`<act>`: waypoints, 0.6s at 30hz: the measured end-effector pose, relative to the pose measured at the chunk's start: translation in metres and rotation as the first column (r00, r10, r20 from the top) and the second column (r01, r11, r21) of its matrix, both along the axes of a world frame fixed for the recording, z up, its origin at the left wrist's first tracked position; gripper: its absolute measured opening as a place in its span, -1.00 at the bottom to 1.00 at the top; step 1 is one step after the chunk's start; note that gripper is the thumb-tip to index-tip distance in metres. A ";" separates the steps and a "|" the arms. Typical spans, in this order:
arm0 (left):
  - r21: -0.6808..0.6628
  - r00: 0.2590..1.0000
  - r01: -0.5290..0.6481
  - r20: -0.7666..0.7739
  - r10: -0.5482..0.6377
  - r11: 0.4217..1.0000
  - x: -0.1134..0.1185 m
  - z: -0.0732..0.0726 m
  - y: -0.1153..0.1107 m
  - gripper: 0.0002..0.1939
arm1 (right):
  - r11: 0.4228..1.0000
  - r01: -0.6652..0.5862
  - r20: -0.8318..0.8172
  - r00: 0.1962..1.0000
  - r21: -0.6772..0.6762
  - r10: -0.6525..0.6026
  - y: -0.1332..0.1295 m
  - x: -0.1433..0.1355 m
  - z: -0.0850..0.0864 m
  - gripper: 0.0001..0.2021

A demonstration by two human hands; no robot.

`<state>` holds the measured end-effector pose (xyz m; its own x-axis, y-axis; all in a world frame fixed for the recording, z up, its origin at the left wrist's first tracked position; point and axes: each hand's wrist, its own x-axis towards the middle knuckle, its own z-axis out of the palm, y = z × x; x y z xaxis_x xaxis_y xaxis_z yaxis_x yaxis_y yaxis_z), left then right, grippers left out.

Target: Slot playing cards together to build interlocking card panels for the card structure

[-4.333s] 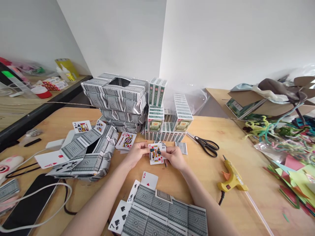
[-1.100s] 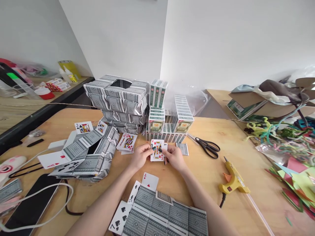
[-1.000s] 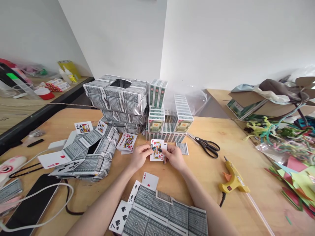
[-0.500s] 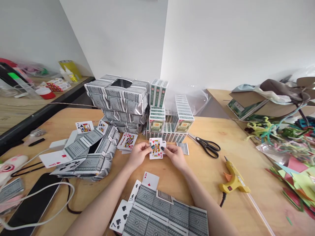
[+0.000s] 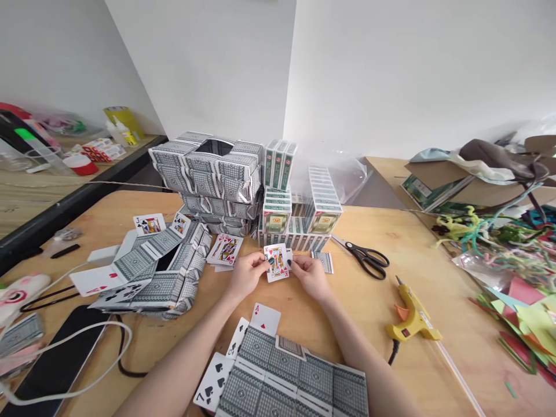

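Above the table, my left hand (image 5: 248, 274) pinches a king of hearts playing card (image 5: 277, 262), face up and slightly tilted. Behind its right edge shows an ace card (image 5: 289, 253), gripped by my right hand (image 5: 310, 276) between thumb and fingers; the two cards overlap. Left of my hands lies a pile of face-up playing cards (image 5: 225, 250). Just right of my right hand a small face-down stack of cards (image 5: 322, 262) rests on the wood. Between my forearms sits a panel covered with card backs (image 5: 286, 376), with an ace of diamonds (image 5: 264, 318) sticking out at its top.
Card-covered boxes (image 5: 208, 174) stand stacked at the back, beside several boxed card decks (image 5: 278, 223). Black-handled scissors (image 5: 367, 259) and a yellow glue gun (image 5: 410, 318) lie to the right. A phone (image 5: 56, 359), white cable and another card-covered box (image 5: 174, 289) are at left.
The king of hearts has tilted and shifted slightly right, covering more of the ace. Both hands have stayed nearly in place, still holding the cards.
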<state>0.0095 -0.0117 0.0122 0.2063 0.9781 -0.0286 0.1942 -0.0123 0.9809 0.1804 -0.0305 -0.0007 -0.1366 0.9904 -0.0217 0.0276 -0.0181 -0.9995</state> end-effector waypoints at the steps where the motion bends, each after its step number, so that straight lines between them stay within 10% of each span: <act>1: 0.007 1.000 0.002 -0.010 -0.002 1.000 0.001 0.001 0.000 -0.86 | 0.999 0.032 0.052 0.998 0.025 -0.033 0.000 -0.001 -0.001 -0.70; 11: 0.100 0.997 0.020 -0.072 -0.013 0.995 0.004 -0.006 -0.005 -0.85 | 0.891 0.296 0.483 0.758 0.344 -0.438 -0.010 -0.016 0.001 -0.78; 18: 0.056 0.997 0.074 -0.029 -0.072 0.996 0.002 -0.005 -0.001 -0.86 | 0.989 0.138 0.051 0.989 0.043 -0.140 -0.002 -0.005 0.005 -0.74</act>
